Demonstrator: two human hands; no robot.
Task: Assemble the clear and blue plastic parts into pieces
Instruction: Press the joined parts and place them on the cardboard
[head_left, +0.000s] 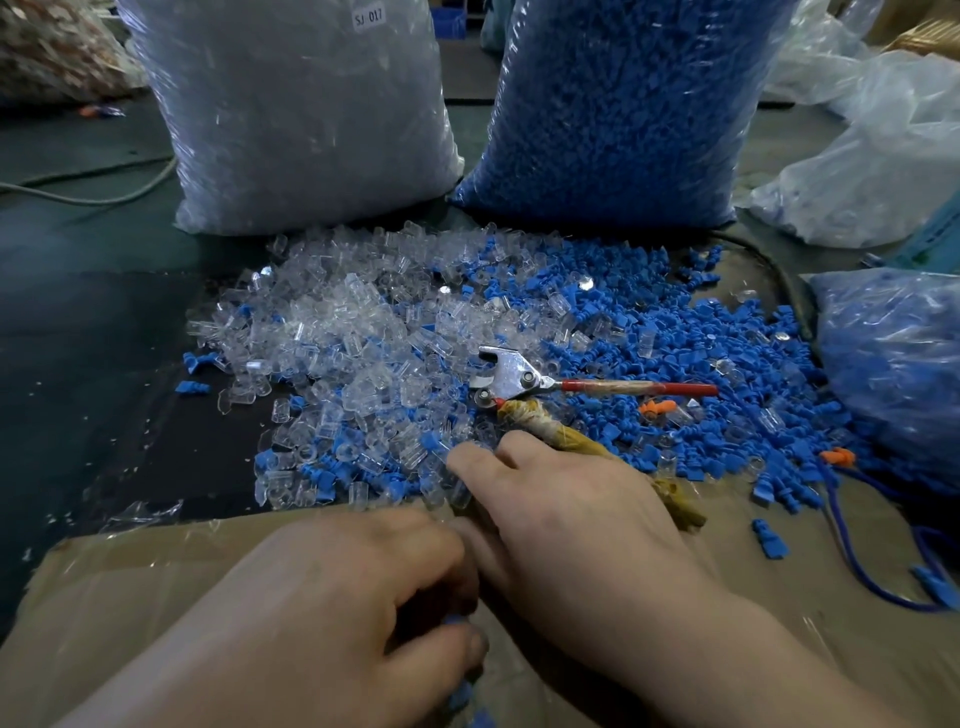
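A loose heap of clear plastic parts (332, 332) lies on the dark table, mixed on its right side with blue plastic parts (623, 317). My left hand (332, 597) is low in the view over the cardboard, its fingers curled round a few blue parts (460, 693) that peek out below it. My right hand (566, 519) reaches forward to the heap's near edge. Its fingers are fairly straight and the fingertips touch clear parts (457, 493) there. The thumb is hidden.
Metal pliers (511, 376) with red handles lie on the heap, one cloth-wrapped handle running under my right hand. A big bag of clear parts (301, 114) and one of blue parts (623, 114) stand behind. A smaller bag (898, 364) sits at the right. Cardboard (156, 571) covers the near edge.
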